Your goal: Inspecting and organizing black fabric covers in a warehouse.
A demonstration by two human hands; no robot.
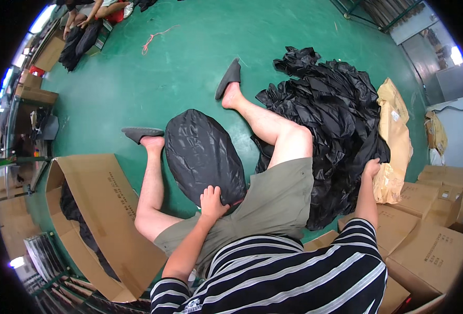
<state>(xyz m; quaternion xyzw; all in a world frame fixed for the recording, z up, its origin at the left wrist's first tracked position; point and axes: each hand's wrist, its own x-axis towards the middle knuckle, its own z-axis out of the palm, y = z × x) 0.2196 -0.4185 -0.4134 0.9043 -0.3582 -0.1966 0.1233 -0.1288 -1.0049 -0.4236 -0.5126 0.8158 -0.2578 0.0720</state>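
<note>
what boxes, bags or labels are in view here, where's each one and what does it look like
Open cardboard box: lower left, on its side, brown, dark print on its flap, black bags inside.
Stack of closed cardboard boxes: lower right, brown, small white labels.
Brown paper wrapping: right of the heap, crumpled, tan, small white label.
Heap of black plastic bags: right of the legs; right hand on it.
Filled black bag: between the legs, oval, glossy; left hand on it.

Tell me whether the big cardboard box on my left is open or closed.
Open. The cardboard box lies tipped on its side, flaps spread, and black material shows inside its mouth. How full it is cannot be told.
</note>
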